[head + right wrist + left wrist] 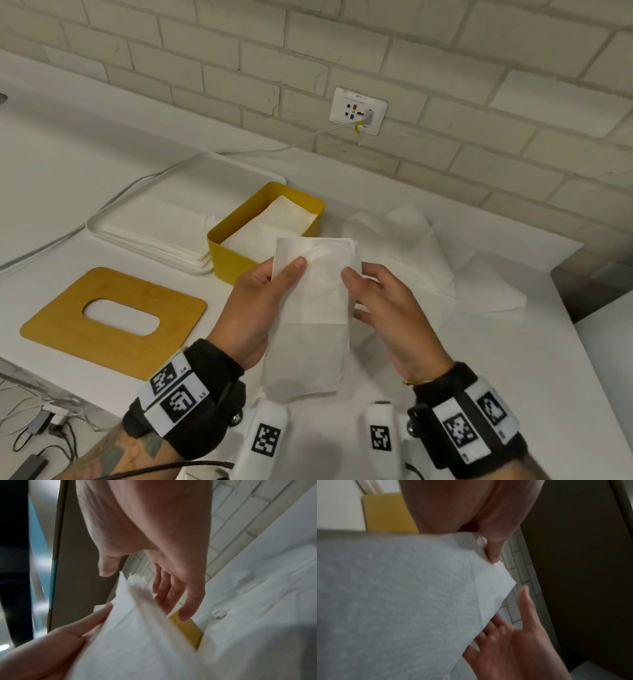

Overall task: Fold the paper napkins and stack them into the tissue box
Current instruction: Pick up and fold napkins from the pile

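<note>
Above the counter I hold a folded white napkin (pixel 315 301) (pixel 402 601) upright, a long strip. My left hand (pixel 287 274) pinches its left edge, thumb on the front, fingers behind; the thumb (pixel 493 547) presses the top corner. My right hand (pixel 356 277) (pixel 145 593) is at the right edge with its fingers nearly straight behind the paper and its thumb (pixel 108 568) loose at the front. Just beyond stands the yellow tissue box (pixel 239 253) (pixel 187 628), without its lid and with folded napkins (pixel 274 222) lying inside.
Left of the box a white tray (pixel 102 219) carries a stack of napkins (pixel 154 233). The bamboo lid (pixel 68 329) with an oval slot lies at front left. Loose unfolded napkins (pixel 428 257) spread at the right, near the counter's edge (pixel 565 308). A cable runs to a wall socket (pixel 358 111).
</note>
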Motion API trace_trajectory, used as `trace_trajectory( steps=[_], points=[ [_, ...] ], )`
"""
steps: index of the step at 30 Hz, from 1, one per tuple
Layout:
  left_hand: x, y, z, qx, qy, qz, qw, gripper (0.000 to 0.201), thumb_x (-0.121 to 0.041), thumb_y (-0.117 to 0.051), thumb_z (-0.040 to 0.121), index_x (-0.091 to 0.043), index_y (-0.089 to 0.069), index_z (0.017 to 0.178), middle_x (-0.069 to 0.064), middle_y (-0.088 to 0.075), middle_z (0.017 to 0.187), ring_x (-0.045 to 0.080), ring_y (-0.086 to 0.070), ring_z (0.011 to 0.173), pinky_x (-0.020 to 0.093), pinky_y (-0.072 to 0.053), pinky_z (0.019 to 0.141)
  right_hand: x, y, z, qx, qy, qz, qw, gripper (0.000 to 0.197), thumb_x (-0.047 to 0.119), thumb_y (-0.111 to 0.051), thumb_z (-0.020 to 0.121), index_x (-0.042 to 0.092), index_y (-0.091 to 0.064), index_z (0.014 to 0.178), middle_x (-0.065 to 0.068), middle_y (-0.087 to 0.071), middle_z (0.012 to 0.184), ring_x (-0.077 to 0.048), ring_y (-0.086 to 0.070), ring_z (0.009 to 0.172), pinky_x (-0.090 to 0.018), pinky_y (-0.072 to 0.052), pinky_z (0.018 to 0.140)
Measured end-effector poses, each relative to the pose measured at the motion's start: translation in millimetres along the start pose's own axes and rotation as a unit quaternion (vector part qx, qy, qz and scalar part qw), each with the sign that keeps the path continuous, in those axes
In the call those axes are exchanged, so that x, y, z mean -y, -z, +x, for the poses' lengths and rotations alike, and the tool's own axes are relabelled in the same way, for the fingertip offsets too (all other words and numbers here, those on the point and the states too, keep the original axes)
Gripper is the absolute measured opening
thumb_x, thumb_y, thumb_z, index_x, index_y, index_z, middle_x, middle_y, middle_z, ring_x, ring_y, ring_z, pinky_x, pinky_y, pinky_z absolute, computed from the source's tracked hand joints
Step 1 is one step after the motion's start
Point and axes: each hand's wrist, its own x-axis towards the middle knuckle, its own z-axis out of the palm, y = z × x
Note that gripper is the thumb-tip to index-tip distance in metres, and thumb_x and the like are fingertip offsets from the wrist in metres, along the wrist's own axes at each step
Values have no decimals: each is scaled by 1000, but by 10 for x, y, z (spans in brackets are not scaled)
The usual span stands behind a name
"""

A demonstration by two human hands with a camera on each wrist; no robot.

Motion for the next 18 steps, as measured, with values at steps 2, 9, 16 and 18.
trace_trajectory(
  steps=[2,9,16,18],
  points=[
    [31,-76,-15,2,-8,1,1000,27,-25,-62,98,-13,-72,120,9,-77,112,28,-74,104,44,-60,89,28,-167,44,-33,10,20,999,34,46,-64,92,22,-69,115,3,-77,104,-13,-74,97,-31,-60,82],
    [63,-70,-23,-60,-22,-18,998,25,-17,-76,86,-6,-74,109,13,-78,105,36,-73,102,45,-62,86,-220,-270,-7,-130,35,74,988,36,49,-57,98,15,-70,97,-9,-74,98,-26,-71,96,-45,-56,86],
    [-29,-77,0,-49,-57,14,997,30,-25,-68,95,-13,-68,122,7,-76,114,27,-73,107,47,-60,92,-288,-315,-125,-30,56,12,998,25,38,-66,96,27,-66,119,2,-75,113,-18,-72,106,-51,-57,94],
    [23,-87,-3,-42,-65,63,995,29,-32,-63,99,-21,-65,126,0,-75,118,20,-71,109,46,-58,95,-283,-319,-79,-55,48,28,997,16,30,-59,101,26,-68,114,0,-76,111,-22,-72,105,-57,-54,96]
  ],
)
